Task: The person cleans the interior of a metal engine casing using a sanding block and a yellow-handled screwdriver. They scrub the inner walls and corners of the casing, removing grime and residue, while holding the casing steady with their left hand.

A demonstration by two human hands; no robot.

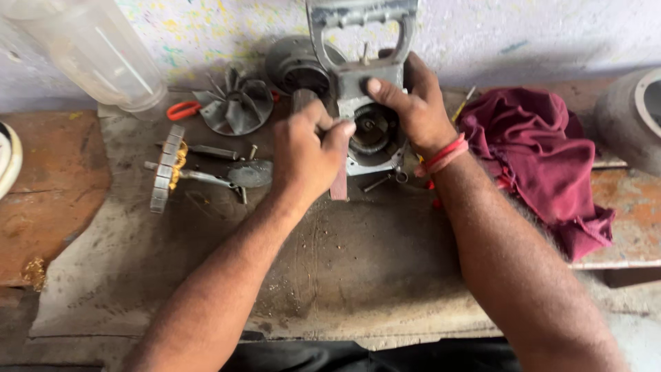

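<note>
The worn bench top [358,275] lies bare on its near half, open room under my forearms, while its far edge meets the paint-speckled wall. At the far middle stands the grey motor housing [368,103] with its loop handle upright. My right hand [413,103] is wrapped around the housing's right side, thumb pressed on its front plate. My left hand [306,151] is closed in a fist around a dark wooden handle [339,180], just left of the housing's round opening and touching it. Left of that lie a fan impeller [237,107], a wound rotor [165,169] and loose screws; a maroon cloth [537,151] crowds the right.
</note>
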